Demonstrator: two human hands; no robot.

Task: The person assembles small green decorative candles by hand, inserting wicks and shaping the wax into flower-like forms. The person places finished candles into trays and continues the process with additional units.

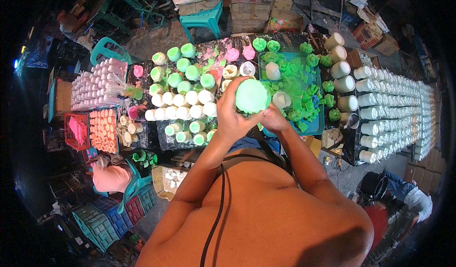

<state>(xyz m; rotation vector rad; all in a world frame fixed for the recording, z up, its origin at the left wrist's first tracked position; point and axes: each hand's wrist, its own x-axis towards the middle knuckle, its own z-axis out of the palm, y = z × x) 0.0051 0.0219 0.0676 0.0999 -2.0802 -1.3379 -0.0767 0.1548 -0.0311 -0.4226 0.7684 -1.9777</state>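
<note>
In front of my chest I hold up a round, pale green wax piece (252,96) with a bumpy, scalloped edge. My left hand (232,117) is wrapped round its left side, with the thumb along the lower edge. Against its lower right side, my right hand (274,119) is closed; some of its fingers are hidden behind the piece. Beyond it, a blue-green tray (319,124) carries green wax scraps (298,109) and a whitish cup-shaped piece (272,71). Left of my hands stand rows of white cylinders (183,112) and several green-topped white cylinders (192,72).
Many white candle-like cylinders (373,112) stand in rows at the right. More white pieces (97,88) and an orange-filled tray (103,130) lie at the left. Green chairs (204,19), cardboard boxes (251,5) and a seated person (111,174) surround the table. Another person (418,200) is at lower right.
</note>
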